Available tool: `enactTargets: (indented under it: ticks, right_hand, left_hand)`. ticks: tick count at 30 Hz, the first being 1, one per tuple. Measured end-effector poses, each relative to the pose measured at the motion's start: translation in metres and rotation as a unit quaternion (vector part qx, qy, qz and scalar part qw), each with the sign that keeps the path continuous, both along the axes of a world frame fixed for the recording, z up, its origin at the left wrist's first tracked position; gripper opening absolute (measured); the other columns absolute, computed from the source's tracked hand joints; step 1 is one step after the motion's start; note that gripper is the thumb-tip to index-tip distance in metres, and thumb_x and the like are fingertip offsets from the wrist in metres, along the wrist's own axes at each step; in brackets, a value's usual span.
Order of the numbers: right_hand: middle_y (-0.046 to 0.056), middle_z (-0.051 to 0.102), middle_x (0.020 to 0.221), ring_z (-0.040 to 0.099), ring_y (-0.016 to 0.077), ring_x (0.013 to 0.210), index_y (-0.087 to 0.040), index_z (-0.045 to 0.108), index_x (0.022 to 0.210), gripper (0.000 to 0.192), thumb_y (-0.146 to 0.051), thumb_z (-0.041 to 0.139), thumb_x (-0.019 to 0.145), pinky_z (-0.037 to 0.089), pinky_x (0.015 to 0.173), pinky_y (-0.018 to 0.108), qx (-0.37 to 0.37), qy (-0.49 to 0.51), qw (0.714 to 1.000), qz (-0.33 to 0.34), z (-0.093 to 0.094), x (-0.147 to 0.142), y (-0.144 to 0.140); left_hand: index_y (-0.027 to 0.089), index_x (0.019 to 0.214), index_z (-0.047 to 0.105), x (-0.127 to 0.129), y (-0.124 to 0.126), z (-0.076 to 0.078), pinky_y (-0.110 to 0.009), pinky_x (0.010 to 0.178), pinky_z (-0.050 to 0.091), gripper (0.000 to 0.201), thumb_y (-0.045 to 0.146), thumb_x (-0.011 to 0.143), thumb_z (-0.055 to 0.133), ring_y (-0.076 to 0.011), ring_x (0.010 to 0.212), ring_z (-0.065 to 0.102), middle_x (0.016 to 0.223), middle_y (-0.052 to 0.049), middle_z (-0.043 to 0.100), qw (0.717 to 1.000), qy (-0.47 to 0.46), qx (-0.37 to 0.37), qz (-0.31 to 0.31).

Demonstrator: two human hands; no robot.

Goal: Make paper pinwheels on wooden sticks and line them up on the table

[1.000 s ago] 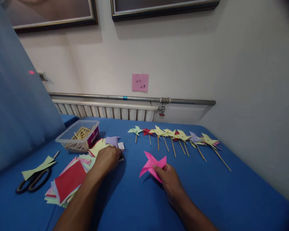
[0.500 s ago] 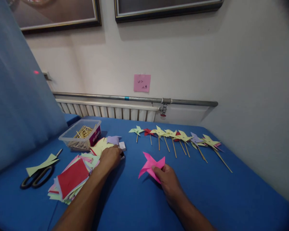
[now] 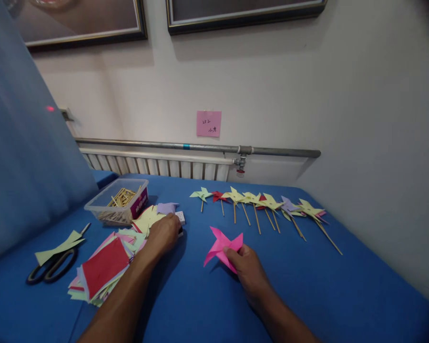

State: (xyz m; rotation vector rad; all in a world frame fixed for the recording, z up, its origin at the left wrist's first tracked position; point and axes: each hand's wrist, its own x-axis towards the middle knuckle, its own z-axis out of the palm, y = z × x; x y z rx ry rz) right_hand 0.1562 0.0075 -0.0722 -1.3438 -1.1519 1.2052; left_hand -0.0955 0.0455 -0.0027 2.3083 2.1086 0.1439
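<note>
Between the thumb and fingers of my right hand [image 3: 248, 267] is a bright pink paper pinwheel [image 3: 219, 248], its folded blades facing up, with no stick visible on it. My left hand [image 3: 166, 232] reaches down with curled fingers beside a small white box [image 3: 180, 217]; a dark edge shows just below it. The fingertips are hidden, so what they pinch, if anything, cannot be made out. A purple folded paper piece [image 3: 167, 208] and pale yellow folded paper [image 3: 148, 219] lie against that hand. Under my left forearm spreads a pile of coloured paper squares, a red sheet [image 3: 105, 267] on top.
A clear plastic tub [image 3: 116, 202] of short wooden sticks stands at the back left. Black-handled scissors [image 3: 53, 267] lie at left under a pale green paper strip [image 3: 59, 247]. Finished pinwheels on sticks [image 3: 252, 199] line the back right of the blue table [image 3: 207, 305].
The view has shifted slightly. Both hands stay nearly where they were, the right still holding the pink pinwheel and the left still down by the small white box.
</note>
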Motion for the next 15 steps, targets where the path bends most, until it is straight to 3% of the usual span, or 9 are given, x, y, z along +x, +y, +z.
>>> enactTargets:
  ticks: [4,10,13,15]
  right_hand:
    - [-0.001,0.061,0.067,0.049,0.0177,0.065,-0.02,0.066,0.075,0.035,-0.053,0.076,0.071,0.039,0.06,0.029,0.009,0.024,1.0,0.015,0.011,-0.002,-0.008]
    - [0.0,0.059,0.067,0.048,0.0173,0.065,-0.019,0.067,0.076,0.036,-0.054,0.072,0.073,0.04,0.059,0.029,0.003,-0.009,1.0,0.011,0.013,-0.001,-0.009]
    - [0.0,0.058,0.068,0.047,0.0168,0.065,-0.019,0.066,0.078,0.037,-0.056,0.07,0.073,0.04,0.059,0.029,0.004,-0.004,1.0,0.019,0.01,-0.002,-0.006]
    - [-0.001,0.055,0.066,0.044,0.0162,0.063,-0.02,0.063,0.075,0.037,-0.057,0.07,0.071,0.037,0.057,0.029,0.0,-0.008,1.0,0.014,0.006,-0.003,-0.004]
  left_hand:
    - [0.017,0.111,0.071,-0.004,0.003,-0.002,-0.033,0.077,0.046,0.032,0.028,0.109,0.04,-0.0287,0.102,0.075,0.109,-0.016,0.079,0.999,-0.034,0.004,0.04]
    - [0.018,0.103,0.069,-0.013,0.013,-0.011,-0.033,0.073,0.041,0.025,0.025,0.107,0.045,-0.0289,0.095,0.073,0.103,-0.016,0.078,0.996,-0.075,0.013,0.051]
    - [0.019,0.096,0.067,-0.011,0.012,-0.011,-0.031,0.074,0.041,0.02,0.023,0.104,0.049,-0.0258,0.091,0.071,0.096,-0.012,0.077,0.984,-0.17,0.045,0.04]
    - [0.02,0.089,0.065,-0.005,0.008,-0.009,-0.029,0.072,0.041,0.016,0.021,0.099,0.053,-0.0222,0.083,0.068,0.085,-0.007,0.074,0.96,-0.275,0.052,0.022]
